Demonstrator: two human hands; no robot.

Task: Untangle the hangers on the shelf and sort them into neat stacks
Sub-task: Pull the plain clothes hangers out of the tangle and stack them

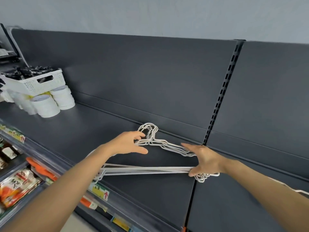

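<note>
White hangers (147, 170) are stacked flat on the dark shelf (100, 124), hooks pointed to 12 o'clock. At the stack's 10 o'clock the left hand (127, 145) is held with fingers spread, fingertips touching the wires below the hooks. At 3 o'clock the stack's end is pinched between thumb and straight fingers of the right hand (206, 160).
</note>
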